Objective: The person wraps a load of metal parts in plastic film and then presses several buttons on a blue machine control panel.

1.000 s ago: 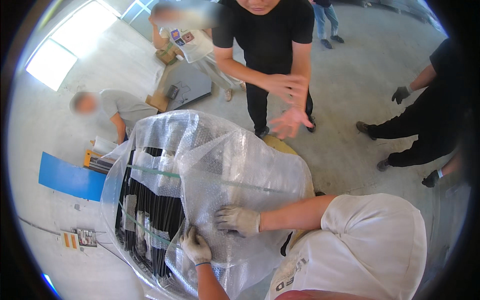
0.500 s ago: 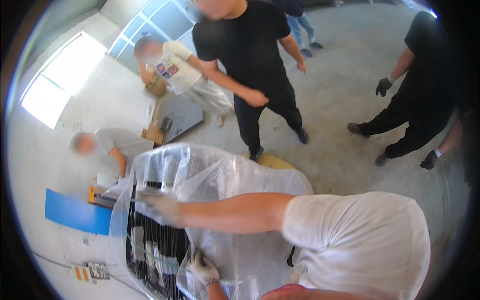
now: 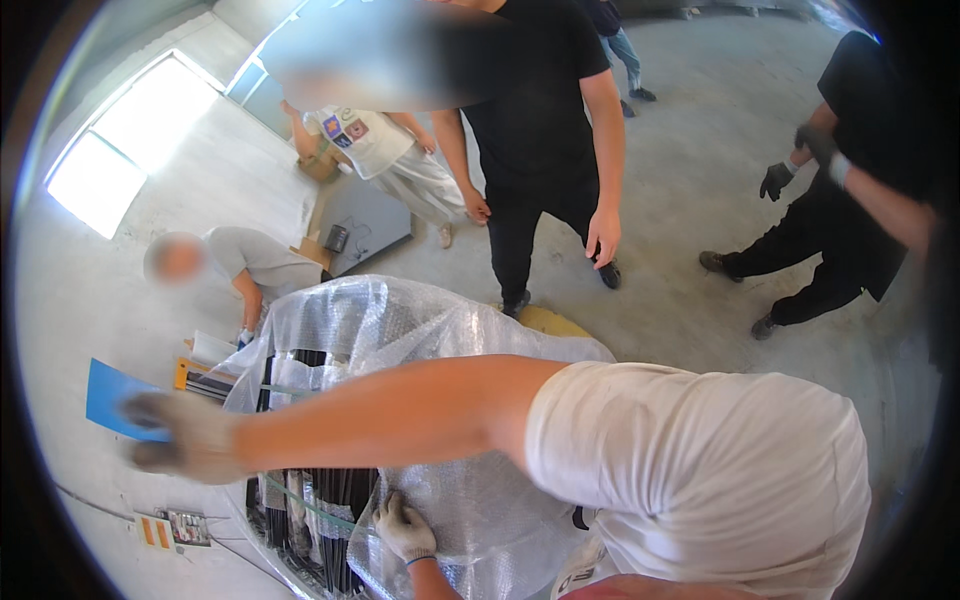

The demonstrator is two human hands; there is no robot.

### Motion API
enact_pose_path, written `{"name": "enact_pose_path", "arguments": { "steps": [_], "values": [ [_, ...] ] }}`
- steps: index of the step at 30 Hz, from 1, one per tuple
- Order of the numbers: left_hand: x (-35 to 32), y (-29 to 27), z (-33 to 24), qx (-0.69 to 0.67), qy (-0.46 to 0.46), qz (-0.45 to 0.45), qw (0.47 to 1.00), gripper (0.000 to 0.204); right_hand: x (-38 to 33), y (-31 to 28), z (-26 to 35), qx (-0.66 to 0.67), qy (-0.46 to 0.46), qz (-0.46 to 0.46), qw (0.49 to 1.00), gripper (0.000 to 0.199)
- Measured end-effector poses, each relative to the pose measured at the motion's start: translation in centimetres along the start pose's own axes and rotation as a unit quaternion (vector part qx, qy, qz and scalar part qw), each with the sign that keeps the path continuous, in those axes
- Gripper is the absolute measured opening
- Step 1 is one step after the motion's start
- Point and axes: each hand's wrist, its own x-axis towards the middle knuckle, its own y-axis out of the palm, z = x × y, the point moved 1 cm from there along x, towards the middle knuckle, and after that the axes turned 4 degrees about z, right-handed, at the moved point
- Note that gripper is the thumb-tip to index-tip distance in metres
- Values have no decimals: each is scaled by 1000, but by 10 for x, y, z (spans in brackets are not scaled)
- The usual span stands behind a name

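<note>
In front of me, clear bubble wrap [image 3: 460,385] covers much of a large bundle of black strips [image 3: 335,545]. Along its left side the covering gapes, baring the strips and a green strap [image 3: 315,508]. My left hand [image 3: 405,530], in a pale knit glove, is closed on the edge of the bubble wrap at this gap. Past the bundle's left side, my right arm stretches across the picture. My right hand [image 3: 190,437], gloved with dark fingertips, is blurred; its fingers look apart, with nothing visible between them. Behind it shows a blue panel [image 3: 110,397].
One person in black [image 3: 540,120] stands beyond the bundle; another in dark clothes [image 3: 850,200] is at the right. A person in grey [image 3: 262,268] leans near a yellow-edged item [image 3: 183,373] at the left. Farther back is a grey platform [image 3: 370,225].
My right hand has swung left, off the bundle and past its side. My left hand stays at the wrap's edge. The person in black has lowered their arms.
</note>
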Motion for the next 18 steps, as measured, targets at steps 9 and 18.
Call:
{"name": "enact_pose_path", "arguments": {
  "steps": [9, 18],
  "values": [
    [-12, 5, 17, 24, 1, -24, 999, 36, -319, -68, -133, -490, 225, 241, 807, 43],
    [-16, 0, 16, 16, -18, -4, 1000, 36, -350, -56, -154, -549, 118, 170, 810, 45]
  ]
}}
